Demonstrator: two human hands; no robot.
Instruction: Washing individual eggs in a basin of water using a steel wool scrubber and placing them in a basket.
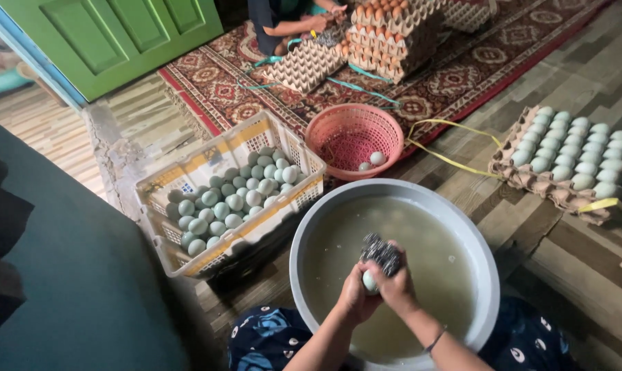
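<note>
Over a grey basin [304, 233] of cloudy water, my left hand [356, 297] grips a pale blue-green egg [370, 282]. My right hand [398, 283] presses a dark metal scouring pad [382, 252] against the top of that egg. Both hands meet above the middle of the water. To the left stands a white and yellow plastic crate [161, 180] holding several pale green eggs [228, 203].
A pink basket [352, 134] with two eggs sits behind the basin. A stack of cardboard trays with pale eggs [571, 154] lies at right. Another person [283, 20] sits on a red patterned rug [455, 75] by stacked trays of brown eggs [386, 34]. A green door [112, 34] is at back left.
</note>
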